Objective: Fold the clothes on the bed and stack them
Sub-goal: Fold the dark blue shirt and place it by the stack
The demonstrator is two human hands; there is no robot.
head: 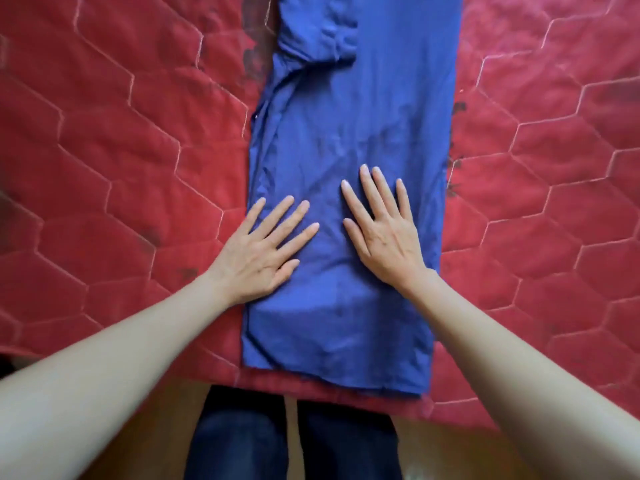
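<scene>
1. Look at the bed first: a red quilted mattress stitched in pale hexagon lines, with dark worn patches along both sides of the cloth and a few more out toward the left.
2. At the near edge of the mattress stands the person, legs in dark blue trousers over a brown wooden floor.
3. Both bare forearms come in from the near corners of the view; nothing lies over the cloth but the two hands.
4. The garment, a long blue cotton piece folded into a narrow strip, lies in the middle of the mattress.
5. Its long axis runs straight away from the near edge toward the far side, where it leaves the view; its near hem sits just at the mattress's near edge.
6. Up at the far left of the strip there is a bunched, creased fold of cloth lying on top.
7. The left hand lies flat, fingers spread and straight, half on the strip's left edge and half on the mattress.
8. The right hand presses flat on the strip, fingers straight and apart, pointing away, just beside the left hand and not touching it.
</scene>
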